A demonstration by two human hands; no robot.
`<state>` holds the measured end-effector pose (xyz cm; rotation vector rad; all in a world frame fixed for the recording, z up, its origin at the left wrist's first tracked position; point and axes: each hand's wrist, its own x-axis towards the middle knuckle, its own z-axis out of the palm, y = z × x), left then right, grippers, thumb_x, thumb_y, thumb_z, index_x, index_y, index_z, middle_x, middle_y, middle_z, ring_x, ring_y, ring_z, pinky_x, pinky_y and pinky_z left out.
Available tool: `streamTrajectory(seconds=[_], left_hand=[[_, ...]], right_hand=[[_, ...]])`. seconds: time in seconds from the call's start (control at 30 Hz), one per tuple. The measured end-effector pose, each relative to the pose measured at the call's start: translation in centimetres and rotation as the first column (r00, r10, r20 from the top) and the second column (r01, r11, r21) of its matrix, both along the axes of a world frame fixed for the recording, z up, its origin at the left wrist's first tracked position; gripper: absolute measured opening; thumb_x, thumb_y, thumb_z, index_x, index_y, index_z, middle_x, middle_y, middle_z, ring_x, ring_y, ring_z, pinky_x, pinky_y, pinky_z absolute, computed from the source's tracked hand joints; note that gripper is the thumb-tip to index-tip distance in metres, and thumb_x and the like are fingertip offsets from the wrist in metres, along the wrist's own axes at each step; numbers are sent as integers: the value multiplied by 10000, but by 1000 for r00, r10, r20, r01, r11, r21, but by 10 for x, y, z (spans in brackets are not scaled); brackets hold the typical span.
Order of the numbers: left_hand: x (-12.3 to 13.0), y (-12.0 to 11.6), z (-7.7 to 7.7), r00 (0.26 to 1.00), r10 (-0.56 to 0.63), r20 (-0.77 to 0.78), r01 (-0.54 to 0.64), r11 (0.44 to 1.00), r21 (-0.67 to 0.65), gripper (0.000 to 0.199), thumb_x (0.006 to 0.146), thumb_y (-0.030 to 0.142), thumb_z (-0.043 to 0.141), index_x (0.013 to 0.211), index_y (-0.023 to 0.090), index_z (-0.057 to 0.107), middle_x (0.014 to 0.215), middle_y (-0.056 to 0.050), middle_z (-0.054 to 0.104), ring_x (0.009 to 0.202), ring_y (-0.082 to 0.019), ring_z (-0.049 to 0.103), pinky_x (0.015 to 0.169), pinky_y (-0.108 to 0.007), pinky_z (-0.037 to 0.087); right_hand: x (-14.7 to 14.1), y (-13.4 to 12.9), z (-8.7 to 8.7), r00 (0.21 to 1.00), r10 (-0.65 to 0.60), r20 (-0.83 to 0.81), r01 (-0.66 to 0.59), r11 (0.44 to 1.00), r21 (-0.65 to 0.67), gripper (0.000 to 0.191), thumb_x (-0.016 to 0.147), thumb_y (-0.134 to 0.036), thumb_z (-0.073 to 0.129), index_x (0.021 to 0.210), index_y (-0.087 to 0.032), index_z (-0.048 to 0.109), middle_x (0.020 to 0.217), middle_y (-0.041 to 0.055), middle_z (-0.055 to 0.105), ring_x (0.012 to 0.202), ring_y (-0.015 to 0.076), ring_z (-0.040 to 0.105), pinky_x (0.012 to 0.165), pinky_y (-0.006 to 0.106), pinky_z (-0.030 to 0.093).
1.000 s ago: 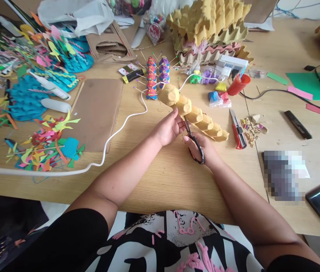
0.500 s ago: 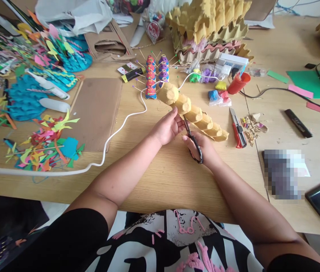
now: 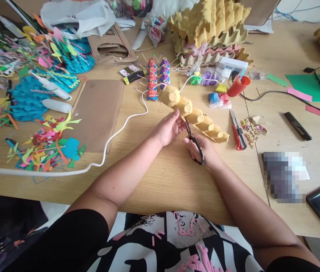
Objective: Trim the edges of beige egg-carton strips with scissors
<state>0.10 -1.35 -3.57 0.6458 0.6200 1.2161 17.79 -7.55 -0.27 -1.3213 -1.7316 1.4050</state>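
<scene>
A yellow egg-carton strip (image 3: 196,114) with a row of cups slants above the table in front of me. My left hand (image 3: 169,128) grips its near side, thumb up against a cup and fingers curled beneath. My right hand (image 3: 202,149) is closed round the handles of black scissors (image 3: 196,150). The scissor blades point up and away, against the strip's lower edge close to my left fingertips. Whether they are cutting into it I cannot tell. Behind the strip stand two painted egg-carton caterpillars, one red and blue (image 3: 152,79), one purple and blue (image 3: 164,71), with pins stuck in them.
Right of the strip lie a red box cutter (image 3: 237,130) and a pile of shavings (image 3: 253,130). A white cable (image 3: 126,126) crosses the table on the left, over a cardboard sheet (image 3: 97,109). Paper scraps (image 3: 42,147) lie left; stacked egg trays (image 3: 208,30) stand behind.
The whole view has shifted slightly downward. My hands, the scissors and the strip keep nearly the same positions relative to each other.
</scene>
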Motion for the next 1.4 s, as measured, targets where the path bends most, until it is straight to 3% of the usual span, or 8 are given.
streamTrajectory(seconds=[0.2, 0.33, 0.6, 0.73, 0.87, 1.07, 1.27, 1.4], left_hand=[[0, -3, 6, 1000, -10, -9, 11, 997, 71, 529, 656, 593, 1057, 961, 257, 786, 922, -4, 821, 872, -181, 784, 828, -318, 605], [2, -6, 7, 1000, 27, -15, -25, 996, 83, 458, 640, 426, 1095, 935, 242, 797, 924, 24, 812, 862, -126, 762, 855, -272, 598], [4, -7, 7, 998, 59, -25, -58, 997, 46, 489, 648, 393, 1081, 1009, 246, 786, 950, 33, 812, 907, -126, 775, 850, -253, 588], [4, -5, 5, 993, 102, -53, -100, 994, 46, 448, 627, 413, 1084, 876, 210, 772, 865, 31, 782, 814, -106, 733, 808, -247, 567], [3, -4, 2, 975, 159, -154, -139, 981, 132, 357, 705, 410, 1036, 792, 200, 762, 718, 34, 692, 688, -90, 618, 714, -246, 490], [1, -1, -5, 931, 268, -249, -203, 945, 256, 245, 792, 336, 954, 753, 211, 747, 703, 33, 658, 725, -119, 588, 768, -267, 474], [0, 1, -7, 836, 371, -404, -305, 927, 220, 171, 841, 195, 819, 702, 213, 721, 652, 43, 633, 704, -130, 565, 773, -273, 455], [0, 1, -7, 801, 381, -462, -295, 922, 250, 59, 790, 164, 774, 780, 218, 751, 798, 23, 691, 840, -152, 619, 865, -280, 481]], right_hand=[[1, -3, 4, 1000, 17, -22, -18, 999, -32, 677, 913, -933, 626, 742, -287, 517, 535, 8, 629, 472, 171, 520, 488, 343, 403], [1, -3, 4, 999, 10, -50, -12, 999, -42, 660, 922, -922, 625, 774, -289, 511, 526, -2, 628, 463, 169, 517, 482, 338, 415], [4, -2, 5, 995, 32, -94, -37, 998, -52, 655, 962, -905, 561, 955, -251, 594, 506, -46, 607, 435, 143, 497, 457, 282, 402], [4, -2, 5, 995, 28, -94, -33, 998, -48, 676, 958, -918, 548, 946, -244, 592, 505, -44, 608, 433, 136, 500, 459, 273, 406], [3, -3, 4, 996, 13, -88, -17, 999, -43, 697, 954, -932, 539, 949, -238, 604, 505, -43, 606, 440, 135, 502, 464, 270, 411], [1, -4, 3, 998, -13, -67, 10, 999, -51, 746, 911, -981, 536, 933, -239, 611, 508, -36, 612, 446, 139, 513, 465, 274, 423], [1, -4, 5, 999, -15, -48, 13, 999, -50, 729, 922, -967, 535, 901, -241, 605, 503, -31, 611, 453, 137, 512, 473, 271, 418], [0, -4, 7, 997, -37, -66, 33, 997, -70, 712, 913, -956, 566, 914, -244, 586, 507, -39, 609, 452, 133, 503, 481, 271, 418]])
